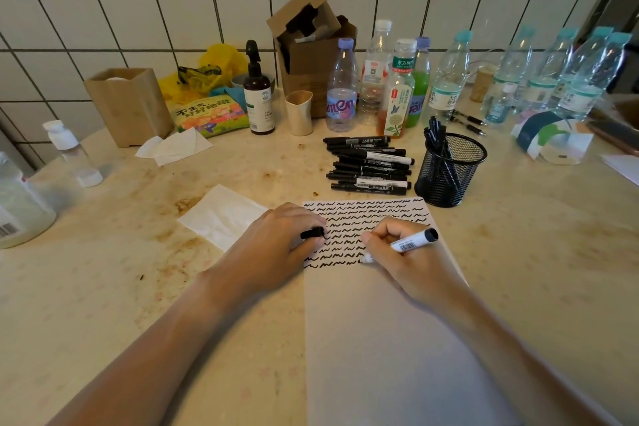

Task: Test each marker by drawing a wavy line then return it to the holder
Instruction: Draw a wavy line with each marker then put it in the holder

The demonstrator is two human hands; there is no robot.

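On the sheet of paper (380,322) lying on the desk (103,287), the right hand (404,259) pinches a marker (411,241), tip at the lowest wavy row. The left hand (276,245) curls around what looks like its black cap (312,233). The mesh holder (449,169) stands beyond the sheet.

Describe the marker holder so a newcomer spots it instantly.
Start at the sheet of paper covered in wavy lines; the holder stands just past its far right corner, right of the loose marker pile. It's the only black wire-mesh cup, with markers sticking up inside.
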